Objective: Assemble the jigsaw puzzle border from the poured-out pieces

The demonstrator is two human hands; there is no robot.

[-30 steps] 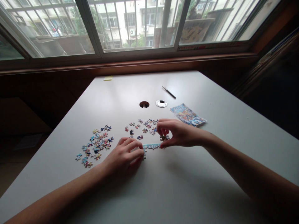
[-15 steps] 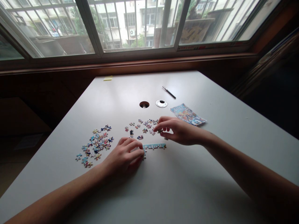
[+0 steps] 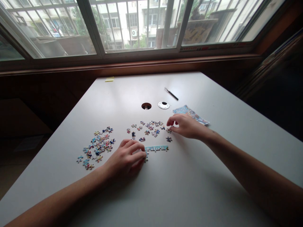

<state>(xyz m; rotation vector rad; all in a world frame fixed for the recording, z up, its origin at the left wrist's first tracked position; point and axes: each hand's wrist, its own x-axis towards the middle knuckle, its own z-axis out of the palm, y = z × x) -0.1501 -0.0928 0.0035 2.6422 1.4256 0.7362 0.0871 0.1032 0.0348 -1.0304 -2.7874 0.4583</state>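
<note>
Over a white table (image 3: pixel 203 176), a loosely curled left hand (image 3: pixel 129 153) covers one end of a joined puzzle strip (image 3: pixel 155 148), which extends toward its 3 o'clock; its grip is hidden. The right hand (image 3: pixel 184 125), thumb and fingers slightly parted, reaches to a loose piece (image 3: pixel 169 130); whether it holds it cannot be told. A puzzle heap (image 3: pixel 101 145) lies at the left hand's 9 o'clock.
</note>
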